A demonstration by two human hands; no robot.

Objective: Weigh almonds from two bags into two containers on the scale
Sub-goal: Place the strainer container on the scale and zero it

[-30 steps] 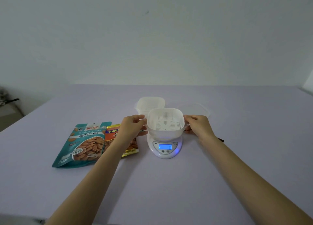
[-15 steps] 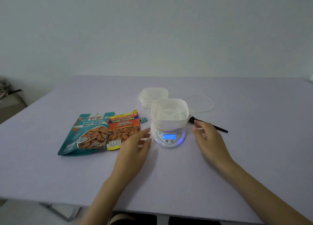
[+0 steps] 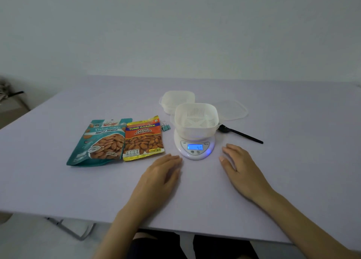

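Almond bags, teal (image 3: pixel 99 141) and orange (image 3: pixel 144 138), lie flat left of the scale (image 3: pixel 195 147); both look light, crinkly, best pinched at the top. Left hand (image 3: pixel 159 177) and right hand (image 3: pixel 242 171) rest open, empty, on the worktop (image 3: pixel 58 180).

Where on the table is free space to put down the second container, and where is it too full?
Bare table lies right of the right hand, below the black fork; also left of the teal almond bag. Crowded: around the scale, with the salted almond bag, clip and containers close by.
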